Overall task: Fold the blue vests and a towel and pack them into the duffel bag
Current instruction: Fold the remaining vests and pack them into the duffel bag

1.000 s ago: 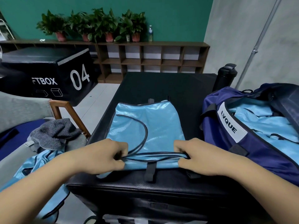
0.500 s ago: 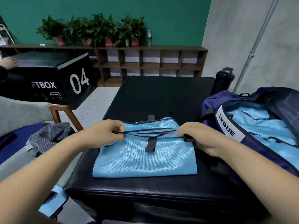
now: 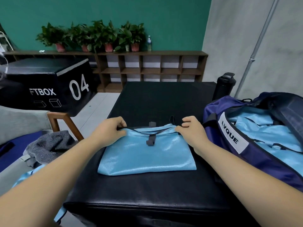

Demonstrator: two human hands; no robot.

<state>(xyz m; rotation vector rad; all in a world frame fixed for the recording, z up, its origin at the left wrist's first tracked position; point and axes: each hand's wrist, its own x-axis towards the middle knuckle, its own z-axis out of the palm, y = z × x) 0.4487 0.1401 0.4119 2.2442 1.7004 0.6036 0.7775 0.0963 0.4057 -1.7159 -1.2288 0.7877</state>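
Head view: left hand (image 3: 111,132) and right hand (image 3: 192,130) each keep a pinching grip on the far corners of the blue vest (image 3: 147,158), which lies folded on the bench (image 3: 164,99) beside the open duffel bag (image 3: 262,163), so the folding looks half done, and next comes another fold or a lift across into the bag.

A teal back wall (image 3: 164,18) and a pale grey side wall (image 3: 229,38) were recorded, with a metal pipe (image 3: 255,51) fixed up the latter. A low brown cubby shelf (image 3: 150,69) was set along the teal wall, topped by a row of potted plants (image 3: 98,35) and one clear bottle (image 3: 149,43). A black box (image 3: 49,82) lettered "FTBOX 04" was noted at left on a light tiled floor (image 3: 98,104). A black padded table (image 3: 164,99) was noted in the foreground. Lighting was even.
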